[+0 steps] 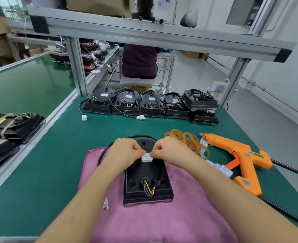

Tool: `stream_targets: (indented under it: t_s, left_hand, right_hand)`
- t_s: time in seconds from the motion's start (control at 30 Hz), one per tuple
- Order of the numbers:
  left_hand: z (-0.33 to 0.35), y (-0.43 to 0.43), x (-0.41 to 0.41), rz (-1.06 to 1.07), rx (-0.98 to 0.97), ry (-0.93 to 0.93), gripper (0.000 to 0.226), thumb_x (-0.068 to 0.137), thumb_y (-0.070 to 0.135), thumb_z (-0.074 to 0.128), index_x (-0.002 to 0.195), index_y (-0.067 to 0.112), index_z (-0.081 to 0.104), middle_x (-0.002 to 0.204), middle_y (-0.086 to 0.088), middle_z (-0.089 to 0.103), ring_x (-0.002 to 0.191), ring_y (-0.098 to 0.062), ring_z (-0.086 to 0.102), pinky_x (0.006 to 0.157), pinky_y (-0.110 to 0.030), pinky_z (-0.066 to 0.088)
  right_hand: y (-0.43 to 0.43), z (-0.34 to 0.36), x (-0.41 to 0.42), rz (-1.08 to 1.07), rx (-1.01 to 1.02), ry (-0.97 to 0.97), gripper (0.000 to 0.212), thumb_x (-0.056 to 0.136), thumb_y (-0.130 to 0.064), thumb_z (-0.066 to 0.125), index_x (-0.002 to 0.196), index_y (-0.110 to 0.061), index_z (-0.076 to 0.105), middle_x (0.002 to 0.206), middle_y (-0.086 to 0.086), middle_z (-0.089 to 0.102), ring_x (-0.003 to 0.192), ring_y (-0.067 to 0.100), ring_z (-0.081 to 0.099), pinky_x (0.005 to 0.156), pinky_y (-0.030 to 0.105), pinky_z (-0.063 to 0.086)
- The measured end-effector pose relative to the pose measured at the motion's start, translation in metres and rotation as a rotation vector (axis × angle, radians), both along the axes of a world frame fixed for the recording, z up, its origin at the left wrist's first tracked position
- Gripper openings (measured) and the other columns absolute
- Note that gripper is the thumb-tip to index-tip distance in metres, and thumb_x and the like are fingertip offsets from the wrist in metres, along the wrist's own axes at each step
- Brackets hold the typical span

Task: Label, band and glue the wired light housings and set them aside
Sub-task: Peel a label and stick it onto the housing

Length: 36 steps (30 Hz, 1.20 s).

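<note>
A black light housing [147, 183] lies back-up on a pink cloth [162, 223], coloured wires at its near end and a black cable looping round its far end. A small white label [146, 157] sits over the housing's back. My left hand [125, 151] pinches the label's left top corner and my right hand [169, 151] pinches its right top corner, fingers curled. Tan rubber bands [188, 139] lie in a heap right of the hands. An orange glue gun [239, 160] lies further right beside a strip of labels [223, 170].
A row of several black wired housings [150, 106] stands at the table's far edge. Banded housings [13, 125] lie on the left bench. An aluminium frame post [76, 67] rises at back left. A person sits on a stool [137, 81] beyond. Green table mat [57, 155] surrounds the cloth.
</note>
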<state>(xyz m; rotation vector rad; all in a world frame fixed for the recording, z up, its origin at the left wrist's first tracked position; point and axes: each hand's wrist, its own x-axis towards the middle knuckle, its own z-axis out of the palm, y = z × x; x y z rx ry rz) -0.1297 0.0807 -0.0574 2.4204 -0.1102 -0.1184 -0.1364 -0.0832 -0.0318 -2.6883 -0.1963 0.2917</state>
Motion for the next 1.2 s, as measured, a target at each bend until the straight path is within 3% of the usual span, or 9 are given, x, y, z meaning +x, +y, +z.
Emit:
stream_targets:
  t_s: [0.1,0.23,0.47,0.57,0.7,0.87,1.07,1.2]
  left_hand:
    - [-0.001,-0.001,0.001,0.006,0.049,-0.004,0.025,0.081,0.028,0.067,0.066,0.009,0.063,0.080,-0.008,0.072,0.063,-0.016,0.051,0.061,-0.029,0.047]
    - [0.000,-0.003,0.001,-0.012,0.103,-0.008,0.018,0.082,0.029,0.066,0.074,0.013,0.069,0.082,0.000,0.071,0.078,-0.017,0.052,0.068,-0.029,0.049]
    - [0.001,-0.007,-0.002,-0.020,0.159,-0.049,0.016,0.084,0.028,0.064,0.070,0.019,0.064,0.080,0.001,0.070,0.089,-0.022,0.058,0.073,-0.031,0.050]
    - [0.003,-0.007,-0.004,-0.039,0.198,-0.065,0.016,0.085,0.027,0.062,0.073,0.017,0.065,0.082,-0.003,0.071,0.091,-0.024,0.059,0.076,-0.035,0.052]
    - [0.003,-0.007,-0.004,-0.046,0.207,-0.083,0.020,0.085,0.027,0.062,0.066,0.022,0.058,0.083,-0.002,0.070,0.090,-0.024,0.057,0.077,-0.035,0.051]
    - [-0.002,-0.007,-0.002,-0.055,0.254,-0.130,0.026,0.085,0.031,0.061,0.062,0.028,0.049,0.086,0.002,0.068,0.097,-0.021,0.052,0.077,-0.034,0.048]
    - [-0.008,-0.011,-0.001,-0.047,0.405,-0.260,0.016,0.085,0.036,0.056,0.072,0.032,0.049,0.093,0.006,0.062,0.094,-0.020,0.043,0.073,-0.031,0.031]
    - [-0.010,-0.008,-0.002,-0.023,0.337,-0.243,0.023,0.082,0.037,0.061,0.069,0.029,0.044,0.083,0.011,0.054,0.088,-0.017,0.036,0.074,-0.032,0.030]
  right_hand:
    - [0.003,0.000,0.002,0.003,-0.058,0.002,0.026,0.083,-0.031,0.062,0.058,-0.025,0.056,0.055,-0.010,0.049,0.053,0.008,0.042,0.055,0.028,0.037]
    - [0.005,0.001,0.004,0.035,-0.150,-0.003,0.025,0.081,-0.032,0.061,0.059,-0.028,0.053,0.063,-0.010,0.053,0.060,0.008,0.047,0.053,0.025,0.037]
    - [0.009,0.000,0.008,0.059,-0.238,-0.004,0.021,0.080,-0.030,0.060,0.061,-0.022,0.057,0.061,-0.006,0.053,0.060,0.014,0.048,0.054,0.027,0.038]
    - [0.011,0.000,0.009,0.060,-0.266,-0.014,0.019,0.080,-0.031,0.059,0.074,-0.015,0.067,0.066,-0.003,0.056,0.062,0.016,0.050,0.054,0.028,0.040]
    - [0.012,-0.001,0.010,0.062,-0.297,-0.020,0.018,0.079,-0.032,0.058,0.073,-0.016,0.065,0.065,-0.003,0.056,0.062,0.017,0.052,0.055,0.029,0.042]
    - [0.014,0.000,0.009,0.077,-0.327,-0.027,0.021,0.081,-0.033,0.058,0.082,-0.014,0.067,0.079,0.001,0.066,0.072,0.020,0.059,0.056,0.029,0.044]
    - [0.018,0.002,0.009,0.116,-0.410,-0.091,0.015,0.083,-0.033,0.055,0.078,-0.019,0.056,0.068,-0.006,0.049,0.072,0.019,0.053,0.047,0.024,0.031]
    - [0.017,0.002,0.007,0.096,-0.464,-0.143,0.027,0.084,-0.036,0.056,0.066,-0.019,0.046,0.064,-0.005,0.043,0.062,0.017,0.045,0.046,0.024,0.027]
